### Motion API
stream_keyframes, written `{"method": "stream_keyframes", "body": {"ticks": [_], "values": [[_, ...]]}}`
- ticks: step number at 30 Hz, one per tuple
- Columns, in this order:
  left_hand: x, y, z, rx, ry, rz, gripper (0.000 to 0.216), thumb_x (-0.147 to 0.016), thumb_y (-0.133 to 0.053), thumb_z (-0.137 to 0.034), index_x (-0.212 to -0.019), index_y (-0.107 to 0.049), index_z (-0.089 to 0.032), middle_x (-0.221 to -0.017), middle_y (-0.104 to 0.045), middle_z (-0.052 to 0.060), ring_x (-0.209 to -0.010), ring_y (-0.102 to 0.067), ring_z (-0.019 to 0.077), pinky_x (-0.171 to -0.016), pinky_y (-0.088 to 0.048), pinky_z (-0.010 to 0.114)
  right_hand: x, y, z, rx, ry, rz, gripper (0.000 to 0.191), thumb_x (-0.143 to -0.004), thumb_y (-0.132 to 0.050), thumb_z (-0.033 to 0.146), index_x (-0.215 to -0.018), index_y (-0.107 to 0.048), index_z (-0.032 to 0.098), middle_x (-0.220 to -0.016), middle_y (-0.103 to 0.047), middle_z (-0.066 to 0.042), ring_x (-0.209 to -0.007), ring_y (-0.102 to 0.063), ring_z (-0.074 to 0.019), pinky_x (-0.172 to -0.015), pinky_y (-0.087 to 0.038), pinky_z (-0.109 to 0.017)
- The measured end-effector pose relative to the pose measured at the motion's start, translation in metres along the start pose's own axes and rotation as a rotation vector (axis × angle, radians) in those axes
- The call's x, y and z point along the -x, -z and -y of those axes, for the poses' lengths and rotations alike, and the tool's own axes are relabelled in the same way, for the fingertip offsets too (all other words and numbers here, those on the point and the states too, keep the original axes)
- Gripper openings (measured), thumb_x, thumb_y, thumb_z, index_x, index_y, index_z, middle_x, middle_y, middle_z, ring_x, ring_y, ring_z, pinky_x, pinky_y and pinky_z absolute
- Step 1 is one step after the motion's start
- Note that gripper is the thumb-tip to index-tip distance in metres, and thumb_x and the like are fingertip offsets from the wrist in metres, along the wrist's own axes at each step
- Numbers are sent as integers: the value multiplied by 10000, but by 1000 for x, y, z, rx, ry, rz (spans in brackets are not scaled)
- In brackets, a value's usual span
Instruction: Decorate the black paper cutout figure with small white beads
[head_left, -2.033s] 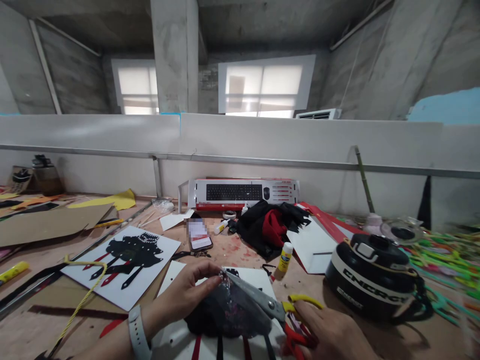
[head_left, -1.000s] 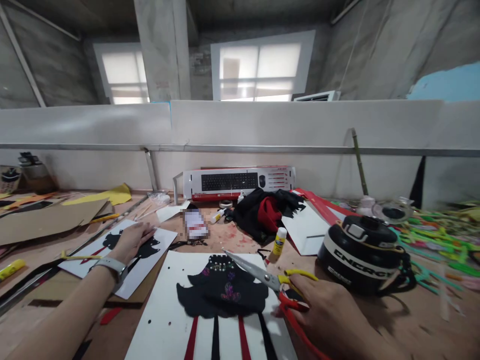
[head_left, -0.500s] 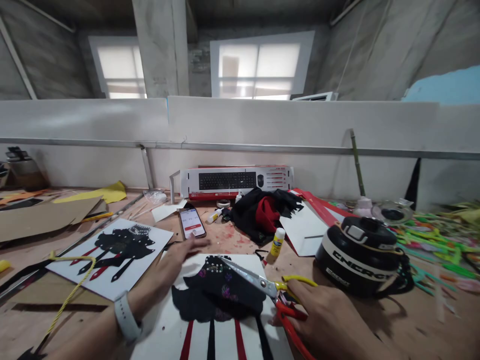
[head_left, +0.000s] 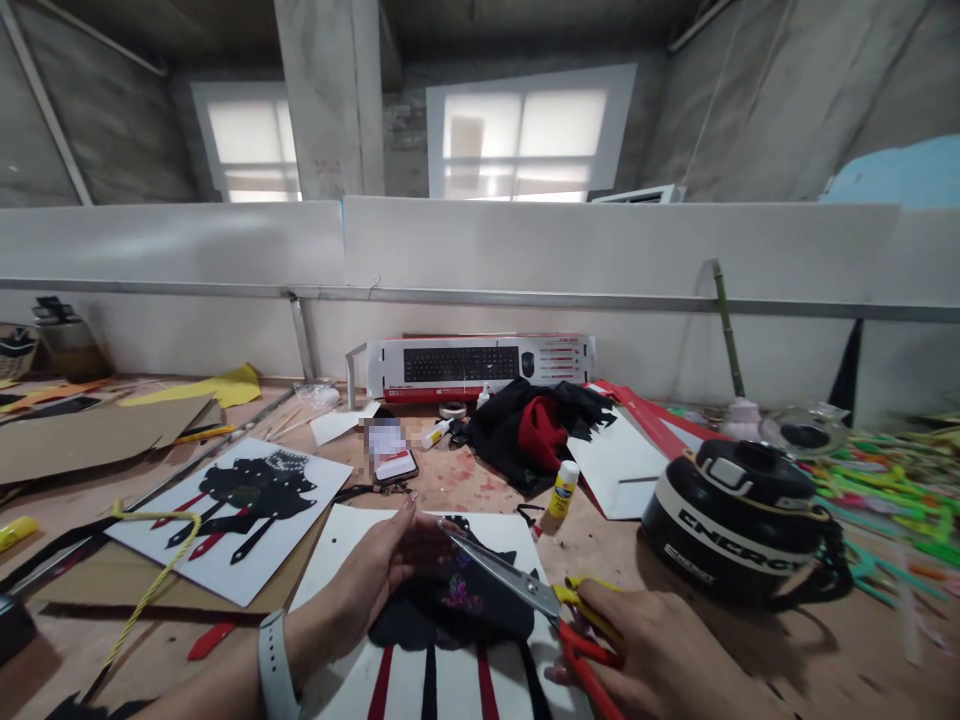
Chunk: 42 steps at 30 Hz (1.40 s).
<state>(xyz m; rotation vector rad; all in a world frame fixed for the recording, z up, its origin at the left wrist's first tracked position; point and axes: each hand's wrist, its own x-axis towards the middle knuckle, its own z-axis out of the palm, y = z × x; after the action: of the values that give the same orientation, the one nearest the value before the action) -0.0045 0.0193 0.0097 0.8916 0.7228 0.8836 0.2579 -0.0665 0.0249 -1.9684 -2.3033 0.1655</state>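
Observation:
My right hand point(head_left: 645, 645) grips scissors point(head_left: 517, 580) by their red and yellow handles. Their silver blades look closed and point up and left across a black cutout point(head_left: 420, 620) with purple butterfly shapes. This cutout lies on a white board point(head_left: 322, 575), with red and black strips running down below it. My left hand point(head_left: 394, 565), a light watch band point(head_left: 276, 665) at its wrist, rests over the cutout's upper left part. Its fingers are extended and the thumb stands apart, near the scissor tips. The left palm hides part of the cutout.
A similar decorated white card point(head_left: 262, 560) lies left on cardboard. Behind the board are a phone point(head_left: 394, 462), a glue stick point(head_left: 562, 490), black and red fabric point(head_left: 525, 440) and a keyboard box point(head_left: 480, 365). A black ENERGY bottle point(head_left: 735, 530) stands right, beside colourful strips point(head_left: 885, 480).
My left hand has drawn back from beside the phone to the cutout, near the blade tips. My right hand still holds the scissors. The view has shifted slightly.

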Motion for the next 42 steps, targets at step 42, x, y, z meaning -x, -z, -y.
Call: {"method": "stream_keyframes", "body": {"ticks": [42], "values": [[12,-15,17,27,171,-29,612,-968,-334,-501,-751,-756,-114,-840,-766,140,-800,-698,259,-817,-528,381,2,17,-15,12,340,115,314,-672,-542,29,-898,-664,210,-917,-645,-51,-899,-560,-231,-835,-405,-360]]}}
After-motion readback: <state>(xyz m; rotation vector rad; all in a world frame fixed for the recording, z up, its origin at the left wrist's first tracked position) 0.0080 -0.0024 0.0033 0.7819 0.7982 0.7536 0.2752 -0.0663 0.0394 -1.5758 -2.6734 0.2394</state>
